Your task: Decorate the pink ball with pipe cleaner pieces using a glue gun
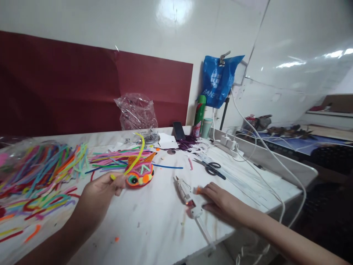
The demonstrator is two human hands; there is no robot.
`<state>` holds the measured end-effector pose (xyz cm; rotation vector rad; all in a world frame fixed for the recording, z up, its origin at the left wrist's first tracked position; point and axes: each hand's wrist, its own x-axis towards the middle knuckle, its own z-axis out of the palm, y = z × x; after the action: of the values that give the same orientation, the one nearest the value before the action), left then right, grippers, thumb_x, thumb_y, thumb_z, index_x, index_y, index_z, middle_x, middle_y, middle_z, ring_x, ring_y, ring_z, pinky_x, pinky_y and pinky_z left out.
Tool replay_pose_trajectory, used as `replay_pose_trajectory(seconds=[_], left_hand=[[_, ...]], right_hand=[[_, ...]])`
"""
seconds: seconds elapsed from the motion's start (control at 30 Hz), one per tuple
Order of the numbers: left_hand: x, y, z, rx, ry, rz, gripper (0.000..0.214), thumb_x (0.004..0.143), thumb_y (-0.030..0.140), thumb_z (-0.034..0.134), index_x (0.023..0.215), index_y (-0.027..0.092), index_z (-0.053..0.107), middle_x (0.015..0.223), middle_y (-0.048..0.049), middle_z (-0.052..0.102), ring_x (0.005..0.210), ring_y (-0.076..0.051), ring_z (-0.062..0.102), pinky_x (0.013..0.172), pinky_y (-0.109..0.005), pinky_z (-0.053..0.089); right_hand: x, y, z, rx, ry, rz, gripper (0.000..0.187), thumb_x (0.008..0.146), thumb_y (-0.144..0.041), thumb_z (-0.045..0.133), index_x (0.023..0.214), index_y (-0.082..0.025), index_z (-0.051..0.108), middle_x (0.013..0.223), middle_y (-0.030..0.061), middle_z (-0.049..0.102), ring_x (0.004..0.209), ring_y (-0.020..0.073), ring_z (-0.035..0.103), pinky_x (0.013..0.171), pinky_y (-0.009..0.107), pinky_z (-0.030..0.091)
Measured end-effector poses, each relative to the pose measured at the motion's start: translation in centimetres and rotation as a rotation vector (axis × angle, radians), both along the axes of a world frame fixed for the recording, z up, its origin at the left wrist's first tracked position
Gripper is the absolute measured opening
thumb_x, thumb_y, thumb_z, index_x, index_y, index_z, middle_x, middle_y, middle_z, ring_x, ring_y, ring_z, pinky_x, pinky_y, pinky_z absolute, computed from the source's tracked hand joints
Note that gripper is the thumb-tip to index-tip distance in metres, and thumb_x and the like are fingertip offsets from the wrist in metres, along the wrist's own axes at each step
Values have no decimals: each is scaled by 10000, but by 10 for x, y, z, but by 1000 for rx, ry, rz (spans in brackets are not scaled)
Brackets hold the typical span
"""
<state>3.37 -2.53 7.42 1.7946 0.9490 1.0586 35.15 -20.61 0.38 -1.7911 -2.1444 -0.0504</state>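
Observation:
My left hand pinches a curved yellow pipe cleaner, which rises from the fingertips. Just beyond those fingers lies an animal-like face made of orange and pink pieces, with pointed ears and a green-and-black eye; the yellow stem crosses in front of it. Slightly blurred, my right hand is low over the table, its fingertips closed around a small orange piece. Immediately left of that hand, a white hot glue gun rests on the table with a clear glue stick out of its rear and an orange glow on its body.
Many coloured pipe cleaners cover the left side. Black scissors lie behind the right hand, near a power strip with loose white cables. A phone, a green spray can and a cup stand at the back.

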Motion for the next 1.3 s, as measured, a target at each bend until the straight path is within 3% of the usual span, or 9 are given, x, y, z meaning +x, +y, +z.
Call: replay_pose_trajectory(seconds=[0.2, 0.4, 0.6, 0.73, 0.8, 0.9, 1.07, 1.17, 1.3], left_hand=[[-2, -5, -13, -72, 56, -68, 341, 748, 500, 572, 615, 187, 552, 570, 36, 455, 592, -137, 420, 581, -247, 328], [9, -13, -14, -141, 95, -149, 281, 729, 427, 546, 598, 178, 530, 532, 51, 408, 527, -108, 354, 525, -228, 281], [16, -23, -17, -155, 158, -152, 241, 728, 361, 543, 580, 173, 517, 524, 58, 386, 515, -94, 330, 511, -221, 274], [25, -34, -20, -170, 141, -219, 265, 750, 365, 530, 565, 178, 505, 509, 60, 391, 492, -91, 350, 496, -219, 290], [25, -34, -22, -202, 142, -258, 287, 764, 375, 512, 551, 185, 491, 485, 64, 374, 475, -92, 354, 482, -217, 297], [18, -21, -20, -141, 142, -207, 214, 736, 368, 553, 622, 187, 551, 534, 48, 458, 522, -110, 433, 519, -223, 360], [13, 23, -10, 153, 108, 191, 291, 625, 335, 644, 883, 207, 599, 955, -43, 630, 896, -222, 591, 819, -352, 468], [20, 44, -11, 21, 145, 80, 550, 565, 277, 698, 1091, 199, 557, 1167, -90, 604, 1114, -297, 543, 917, -408, 445], [28, 58, -20, -183, 25, -301, 721, 575, 248, 752, 1226, 178, 451, 1227, -107, 591, 1139, -286, 550, 942, -408, 447]], right_hand=[[48, 43, -1, 201, -59, -70, 224, 920, -227, 448, 1101, -160, 564, 998, 133, 589, 910, 250, 576, 785, 415, 513], [89, 86, -9, 191, -84, -17, 263, 889, -273, 516, 1115, -160, 587, 943, 129, 624, 816, 232, 624, 716, 387, 535], [-10, 77, 33, 669, -89, 225, 222, 853, -107, 509, 1052, -193, 557, 926, 109, 650, 911, 238, 597, 771, 393, 490], [-101, 80, 49, 552, 74, 398, 201, 889, -159, 489, 1087, -153, 526, 998, 119, 659, 955, 236, 586, 875, 427, 438], [-121, 89, 51, 476, 193, 440, 125, 916, -129, 451, 973, -178, 551, 850, 68, 654, 780, 177, 586, 729, 316, 469], [-118, 111, 53, 454, 248, 464, 166, 928, -129, 427, 867, -180, 572, 739, 54, 602, 696, 163, 543, 614, 259, 439], [-93, 149, 70, 442, 55, 458, 190, 912, -111, 466, 872, -170, 642, 775, 71, 619, 743, 180, 545, 668, 293, 426], [-88, 165, 83, 380, -45, 522, 208, 906, -85, 464, 879, -159, 656, 891, 97, 652, 824, 185, 577, 725, 303, 435], [-84, 178, 98, 284, -130, 630, 230, 903, -60, 444, 908, -154, 654, 900, 98, 650, 833, 174, 581, 735, 287, 432]])
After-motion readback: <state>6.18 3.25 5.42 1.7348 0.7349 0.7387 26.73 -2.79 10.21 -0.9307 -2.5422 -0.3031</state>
